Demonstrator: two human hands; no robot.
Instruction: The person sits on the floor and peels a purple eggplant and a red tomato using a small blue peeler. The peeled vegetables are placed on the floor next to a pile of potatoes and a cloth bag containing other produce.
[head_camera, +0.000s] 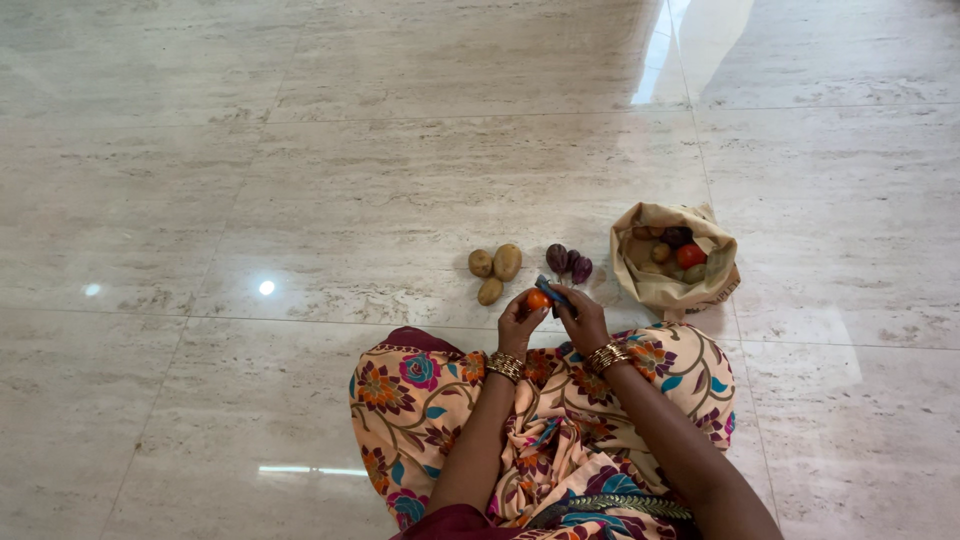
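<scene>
Polished pale marble floor (300, 200), wide and bare ahead. Left hand (518, 325) grips an orange tomato (538, 299); right hand (583, 318) holds a dark tool (552, 289) against it. Potatoes (495, 272) and bag (675, 262) nearby.

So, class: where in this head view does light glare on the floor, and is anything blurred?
Head view: the polished floor shows a bright streak of glare at the top right, a small round spot left of the potatoes, and a faint strip near the knee; the hands and tomato look sharp, not blurred.
</scene>
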